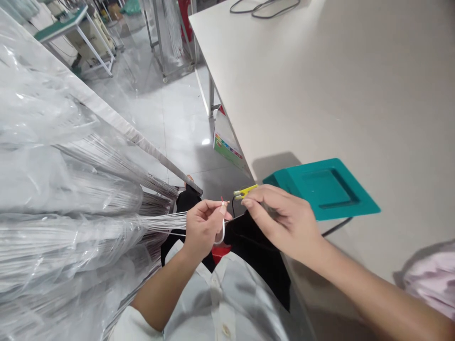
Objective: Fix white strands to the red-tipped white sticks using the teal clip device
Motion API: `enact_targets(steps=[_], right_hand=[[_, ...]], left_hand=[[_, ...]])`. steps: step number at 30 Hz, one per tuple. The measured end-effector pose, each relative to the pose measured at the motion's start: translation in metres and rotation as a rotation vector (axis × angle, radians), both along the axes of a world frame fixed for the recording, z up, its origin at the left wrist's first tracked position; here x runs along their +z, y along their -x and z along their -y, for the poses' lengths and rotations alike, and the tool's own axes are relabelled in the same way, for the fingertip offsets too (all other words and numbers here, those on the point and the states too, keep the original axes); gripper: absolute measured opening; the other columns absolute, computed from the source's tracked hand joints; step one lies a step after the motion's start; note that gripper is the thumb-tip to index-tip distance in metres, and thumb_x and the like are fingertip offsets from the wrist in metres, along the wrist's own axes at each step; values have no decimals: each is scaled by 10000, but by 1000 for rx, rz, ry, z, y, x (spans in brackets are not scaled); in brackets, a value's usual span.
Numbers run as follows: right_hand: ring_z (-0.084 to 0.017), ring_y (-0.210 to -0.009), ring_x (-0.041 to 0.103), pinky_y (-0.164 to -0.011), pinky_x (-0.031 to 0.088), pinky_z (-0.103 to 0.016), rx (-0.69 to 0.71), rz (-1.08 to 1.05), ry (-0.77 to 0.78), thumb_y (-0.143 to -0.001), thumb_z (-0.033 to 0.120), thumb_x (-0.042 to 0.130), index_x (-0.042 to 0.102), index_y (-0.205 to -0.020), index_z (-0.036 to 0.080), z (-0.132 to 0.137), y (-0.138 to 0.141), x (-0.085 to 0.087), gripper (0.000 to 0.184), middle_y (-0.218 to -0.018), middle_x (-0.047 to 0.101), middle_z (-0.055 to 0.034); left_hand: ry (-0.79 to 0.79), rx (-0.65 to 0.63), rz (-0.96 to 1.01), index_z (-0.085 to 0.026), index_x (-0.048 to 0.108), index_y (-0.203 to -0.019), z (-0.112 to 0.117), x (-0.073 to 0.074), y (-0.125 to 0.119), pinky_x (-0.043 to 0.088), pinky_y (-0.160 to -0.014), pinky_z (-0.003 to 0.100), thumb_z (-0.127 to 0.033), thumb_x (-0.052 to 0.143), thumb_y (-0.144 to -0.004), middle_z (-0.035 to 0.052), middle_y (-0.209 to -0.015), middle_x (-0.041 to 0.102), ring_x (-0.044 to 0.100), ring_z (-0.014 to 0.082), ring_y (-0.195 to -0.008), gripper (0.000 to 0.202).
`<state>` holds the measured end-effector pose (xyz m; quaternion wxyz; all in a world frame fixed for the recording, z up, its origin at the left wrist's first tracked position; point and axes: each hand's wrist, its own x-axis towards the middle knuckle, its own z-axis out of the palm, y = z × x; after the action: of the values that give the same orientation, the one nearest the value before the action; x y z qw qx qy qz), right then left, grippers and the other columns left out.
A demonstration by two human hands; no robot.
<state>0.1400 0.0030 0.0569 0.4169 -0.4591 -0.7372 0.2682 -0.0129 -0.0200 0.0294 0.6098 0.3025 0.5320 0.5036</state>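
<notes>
In the head view, my left hand [206, 225] is closed, its thumb and fingers pinching the end of a white cable [223, 232]. A thin red strand and a copper-coloured tip stick out above the fingertips. Several more white cables [165, 221] run leftward from behind this hand. My right hand [284, 218] pinches a yellow clip [246, 191] with metal jaws pointing at the cable end, a short gap apart from it. Near the jaws hangs a thin black wire [233, 207]. Just beyond the right hand, a teal tray-like piece [313, 173] sits at the table's edge.
Bundles of white cables in clear plastic [71, 232] hang over a rail [128, 130] on the left. The pale table [337, 94] spans the right, with a black cord [265, 7] at the back and pink cloth [432, 279]. A printed box [227, 142] stands below its edge.
</notes>
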Motion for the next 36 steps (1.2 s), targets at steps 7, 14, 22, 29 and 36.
enact_targets(steps=[7, 14, 22, 29, 36], right_hand=[[-138, -712, 600, -667, 466, -267, 45, 43, -9, -829, 166, 517, 609, -791, 199, -2, 10, -4, 105, -770, 653, -23], [-155, -651, 558, -602, 417, -281, 57, 255, -68, -791, 164, 483, 547, -690, 178, -3, 13, -6, 121, -697, 607, -33], [-134, -636, 566, -600, 442, -265, -55, -13, 30, -822, 182, 508, 542, -700, 206, 0, 6, -1, 128, -692, 622, -16], [-147, -741, 616, -685, 483, -284, 32, -21, 92, -861, 206, 491, 616, -788, 213, -2, 8, -7, 145, -792, 671, -22], [-132, -713, 618, -654, 493, -257, 123, 51, 46, -839, 189, 512, 626, -828, 196, -1, 10, -10, 115, -789, 667, -26]], left_hand=[[16, -54, -23, -130, 628, -705, 2, 1, 0, 292, -389, 168, -287, 687, -679, -11, -552, 633, 387, 17, -374, 169], [-4, -50, -84, -129, 628, -676, 7, 7, -2, 345, -438, 170, -262, 698, -660, -12, -555, 630, 448, 35, -431, 151], [14, -46, -120, -127, 638, -725, 6, 8, 0, 257, -367, 170, -301, 690, -674, 4, -562, 643, 344, 14, -370, 189], [17, -69, -101, -130, 637, -745, 7, 4, 2, 261, -372, 172, -302, 675, -700, 2, -577, 644, 352, 15, -379, 182], [0, -86, -50, -128, 612, -726, 9, 3, 2, 311, -392, 169, -316, 671, -710, -6, -579, 633, 389, 19, -396, 198]])
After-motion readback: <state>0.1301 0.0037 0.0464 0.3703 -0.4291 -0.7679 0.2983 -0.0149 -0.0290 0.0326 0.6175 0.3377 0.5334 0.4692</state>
